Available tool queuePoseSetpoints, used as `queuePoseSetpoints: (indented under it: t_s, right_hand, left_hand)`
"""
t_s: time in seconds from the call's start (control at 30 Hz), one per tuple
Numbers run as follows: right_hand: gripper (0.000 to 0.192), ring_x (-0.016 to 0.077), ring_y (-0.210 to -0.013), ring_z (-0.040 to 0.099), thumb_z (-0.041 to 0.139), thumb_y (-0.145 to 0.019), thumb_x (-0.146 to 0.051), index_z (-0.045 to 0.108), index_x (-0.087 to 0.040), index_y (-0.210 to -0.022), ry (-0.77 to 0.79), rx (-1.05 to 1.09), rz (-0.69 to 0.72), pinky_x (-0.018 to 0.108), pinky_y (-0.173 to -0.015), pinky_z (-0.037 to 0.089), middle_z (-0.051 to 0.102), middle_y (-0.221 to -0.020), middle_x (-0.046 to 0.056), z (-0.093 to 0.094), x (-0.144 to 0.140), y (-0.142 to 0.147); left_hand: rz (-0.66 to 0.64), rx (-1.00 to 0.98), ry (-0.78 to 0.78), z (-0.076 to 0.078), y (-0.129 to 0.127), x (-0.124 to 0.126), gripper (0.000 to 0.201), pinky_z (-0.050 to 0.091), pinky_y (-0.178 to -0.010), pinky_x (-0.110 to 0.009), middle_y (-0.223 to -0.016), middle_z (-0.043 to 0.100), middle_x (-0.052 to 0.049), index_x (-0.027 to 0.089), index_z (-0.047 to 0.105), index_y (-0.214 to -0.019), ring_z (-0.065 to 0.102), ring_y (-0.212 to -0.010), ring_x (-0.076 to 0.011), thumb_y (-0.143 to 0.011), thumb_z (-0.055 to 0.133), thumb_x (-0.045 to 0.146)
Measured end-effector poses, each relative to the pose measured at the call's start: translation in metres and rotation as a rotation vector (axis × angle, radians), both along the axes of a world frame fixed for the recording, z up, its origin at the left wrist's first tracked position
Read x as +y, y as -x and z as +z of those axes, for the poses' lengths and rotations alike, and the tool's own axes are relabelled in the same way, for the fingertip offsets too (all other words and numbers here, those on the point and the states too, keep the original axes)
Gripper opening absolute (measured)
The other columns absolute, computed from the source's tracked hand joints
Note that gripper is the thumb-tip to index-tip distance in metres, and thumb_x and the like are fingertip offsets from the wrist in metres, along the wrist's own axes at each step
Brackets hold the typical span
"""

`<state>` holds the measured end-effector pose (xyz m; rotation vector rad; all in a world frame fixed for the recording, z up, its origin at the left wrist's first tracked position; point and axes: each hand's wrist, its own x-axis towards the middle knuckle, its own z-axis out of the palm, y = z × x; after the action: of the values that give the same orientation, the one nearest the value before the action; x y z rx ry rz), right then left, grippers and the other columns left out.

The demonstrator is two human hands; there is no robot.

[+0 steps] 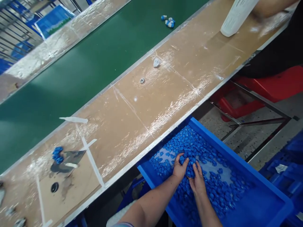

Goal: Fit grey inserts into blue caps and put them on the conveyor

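Your left hand (180,168) and right hand (197,181) rest side by side, fingers spread and clasping nothing, palms down on the small blue parts (213,186) heaped directly beneath them inside the blue bin (260,201).

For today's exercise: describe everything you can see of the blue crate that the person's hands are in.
The blue crate looks like moulded plastic, a shallow rectangular bin with straight walls and a thick rim. It sits below the edge of the brown worktable, one end tucked under it. Small blue plastic pieces cover much of its floor, leaving pale bare patches. The left hand and right hand rest side by side on the pieces, fingers spread, gathering them.
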<state>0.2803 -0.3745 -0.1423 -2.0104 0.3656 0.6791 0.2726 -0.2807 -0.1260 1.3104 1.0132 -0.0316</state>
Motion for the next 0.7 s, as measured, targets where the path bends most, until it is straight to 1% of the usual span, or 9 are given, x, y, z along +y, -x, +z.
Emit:
queuePoseSetpoints:
  t_s: [0.07,0.13,0.3,0.33,0.4,0.5,0.57,0.63,0.7]
  right_hand:
    - [0.068,0.0245,-0.105,0.062,0.030,-0.085,-0.061,0.035,-0.021,-0.140,-0.046,0.048,-0.111,0.031,-0.065,0.055,0.058,-0.125,0.013,0.014,0.006,0.008]
    - [0.071,0.0252,-0.104,0.062,0.032,-0.083,-0.064,0.032,-0.022,-0.141,-0.077,0.082,-0.196,0.031,-0.064,0.055,0.058,-0.125,0.012,0.035,0.009,0.013]
    - [0.077,0.0269,-0.099,0.062,0.050,-0.073,-0.069,0.037,-0.029,-0.138,-0.131,0.147,-0.458,0.029,-0.057,0.055,0.053,-0.131,0.010,0.098,0.020,0.014]
    - [0.077,0.0265,-0.096,0.063,0.051,-0.073,-0.069,0.038,-0.029,-0.138,-0.143,0.128,-0.471,0.030,-0.056,0.055,0.052,-0.132,0.010,0.109,0.024,0.013]
    - [0.074,0.0248,-0.089,0.065,0.048,-0.076,-0.068,0.037,-0.030,-0.139,-0.172,0.061,-0.427,0.031,-0.055,0.055,0.054,-0.130,0.010,0.130,0.034,0.010]
    - [0.069,0.0221,-0.081,0.066,0.047,-0.079,-0.065,0.037,-0.030,-0.138,-0.258,-0.028,-0.360,0.032,-0.059,0.055,0.061,-0.117,0.008,0.157,0.061,0.001]
    - [0.067,0.0213,-0.082,0.066,0.050,-0.079,-0.063,0.038,-0.030,-0.137,-0.348,-0.056,-0.338,0.031,-0.063,0.055,0.065,-0.109,0.006,0.173,0.092,-0.006]
    - [0.067,0.0206,-0.083,0.066,0.054,-0.078,-0.061,0.041,-0.026,-0.134,-0.447,-0.061,-0.301,0.030,-0.066,0.055,0.067,-0.101,0.005,0.186,0.132,-0.010]
    - [0.065,0.0200,-0.082,0.066,0.053,-0.078,-0.061,0.043,-0.023,-0.130,-0.543,-0.061,-0.218,0.030,-0.068,0.054,0.068,-0.098,0.006,0.192,0.178,-0.013]
  left_hand:
    - [-0.035,0.005,-0.072,0.012,0.004,-0.003,0.029,0.043,-0.103,-0.042,-0.112,0.066,-0.007,0.021,0.061,-0.106,0.058,-0.110,-0.0235,-0.078,0.059,0.030]
    - [-0.063,0.001,-0.100,0.030,0.007,-0.006,0.029,0.044,-0.101,-0.045,-0.108,0.067,-0.007,0.023,0.064,-0.104,0.059,-0.107,-0.0263,-0.077,0.058,0.030]
    - [-0.027,-0.031,-0.151,0.087,0.008,-0.004,0.024,0.037,-0.107,-0.053,-0.104,0.069,-0.005,0.033,0.069,-0.098,0.058,-0.107,-0.0329,-0.076,0.060,0.032]
    - [-0.016,-0.048,-0.158,0.099,0.007,0.000,0.024,0.038,-0.107,-0.052,-0.104,0.068,-0.005,0.034,0.069,-0.098,0.058,-0.107,-0.0331,-0.076,0.060,0.032]
    - [0.010,-0.099,-0.176,0.126,0.003,0.010,0.024,0.042,-0.104,-0.051,-0.103,0.068,-0.005,0.035,0.069,-0.099,0.058,-0.106,-0.0322,-0.076,0.061,0.032]
    - [0.061,-0.210,-0.247,0.165,-0.001,0.039,0.024,0.046,-0.099,-0.046,-0.102,0.066,-0.005,0.034,0.069,-0.100,0.057,-0.106,-0.0297,-0.078,0.060,0.032]
    - [0.112,-0.257,-0.328,0.185,-0.002,0.066,0.024,0.046,-0.098,-0.045,-0.103,0.064,-0.006,0.032,0.069,-0.101,0.057,-0.105,-0.0282,-0.080,0.059,0.032]
    - [0.191,-0.259,-0.414,0.197,-0.001,0.099,0.024,0.046,-0.097,-0.044,-0.103,0.063,-0.007,0.028,0.068,-0.102,0.057,-0.103,-0.0269,-0.081,0.058,0.034]
    - [0.281,-0.235,-0.490,0.198,0.002,0.136,0.027,0.044,-0.098,-0.042,-0.104,0.063,-0.008,0.024,0.067,-0.103,0.057,-0.103,-0.0257,-0.082,0.057,0.037]
